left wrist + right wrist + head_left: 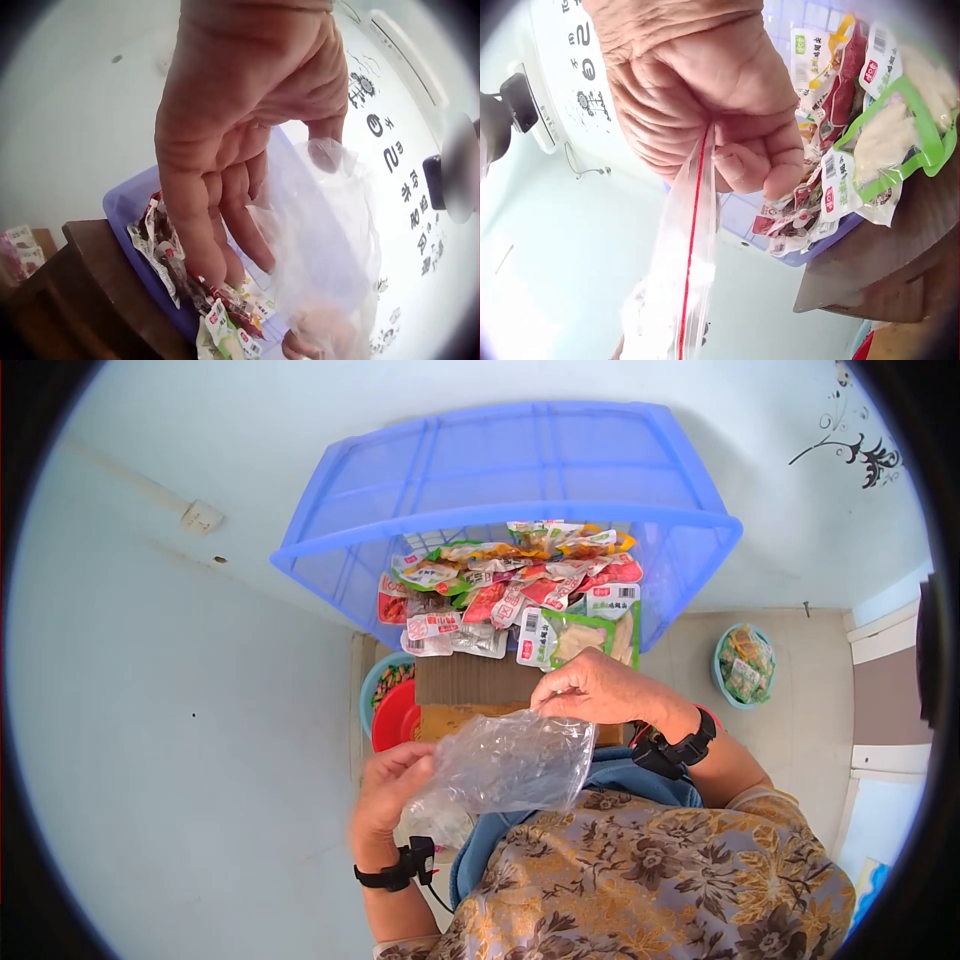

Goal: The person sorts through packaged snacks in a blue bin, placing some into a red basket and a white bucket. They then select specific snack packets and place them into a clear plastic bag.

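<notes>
A clear plastic bag (510, 765) is stretched between both hands in the head view. The right hand (600, 690) pinches its upper edge; a red strip runs down the bag (686, 277) from that hand's fingers in the right wrist view. At the bag's other side, the left hand (388, 790) pinches the film between thumb and fingers. Beyond the hands, a blue crate (520, 460) lies tipped towards the person, with many colourful sealed food packets (510, 585) inside. A packet with a green border (889, 142) lies at the crate's near edge, close to the right hand.
Beneath the crate's front stands a brown wooden surface (470, 678). A red basin (398, 718) and a blue basin (368, 685) of small wrapped items are to the left. On the floor at right stands a light blue tub (745, 665) with packets.
</notes>
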The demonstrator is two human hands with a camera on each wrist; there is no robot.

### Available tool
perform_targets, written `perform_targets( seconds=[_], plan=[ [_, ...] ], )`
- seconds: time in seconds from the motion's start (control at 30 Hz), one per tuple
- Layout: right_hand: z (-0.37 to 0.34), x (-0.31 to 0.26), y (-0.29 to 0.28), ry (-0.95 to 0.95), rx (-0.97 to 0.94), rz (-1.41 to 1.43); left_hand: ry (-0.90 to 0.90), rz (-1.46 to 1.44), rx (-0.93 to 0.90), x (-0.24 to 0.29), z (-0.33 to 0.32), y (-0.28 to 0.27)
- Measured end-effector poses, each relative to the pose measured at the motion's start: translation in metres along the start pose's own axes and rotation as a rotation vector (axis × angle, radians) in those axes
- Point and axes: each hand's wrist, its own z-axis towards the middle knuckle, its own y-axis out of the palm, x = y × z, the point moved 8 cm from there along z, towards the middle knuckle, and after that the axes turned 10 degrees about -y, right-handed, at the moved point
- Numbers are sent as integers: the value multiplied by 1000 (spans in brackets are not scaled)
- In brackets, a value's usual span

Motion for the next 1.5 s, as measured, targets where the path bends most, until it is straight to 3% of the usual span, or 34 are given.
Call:
perform_targets(
  seconds=[0.03,0.23,0.43,0.53,0.67,0.73,0.77,0.83,1.07,1.13,1.17,1.23,1.3,1.37,1.5],
  plan=[
    [0,0,2,-45,20,2,-35,152,94,-1,2,2],
    [-7,6,-2,-4,217,149,123,111,284,16,3,-6],
    [-17,10,16,81,433,528,213,-90,374,44,-5,-12],
    [-22,23,40,112,431,646,357,-138,379,40,4,-29],
    [-30,47,61,142,496,757,410,-250,313,40,8,-38],
    [-34,49,61,138,552,709,516,10,553,47,-1,-59],
    [-34,44,62,136,567,700,521,7,537,47,0,-61],
    [-29,30,61,117,632,666,735,519,810,66,-17,-56],
    [-11,29,74,137,736,722,710,558,898,54,-2,-88],
    [-6,34,79,162,773,760,848,667,1021,67,-19,-87],
    [-3,37,81,181,800,798,850,666,1013,69,-26,-84],
    [6,36,87,206,820,819,817,786,808,70,-31,-54],
    [15,33,97,232,837,838,830,799,444,61,-30,-8],
    [26,27,103,221,846,739,860,898,280,53,-33,30],
    [37,18,112,169,827,709,831,935,246,31,-20,43]
  ],
)
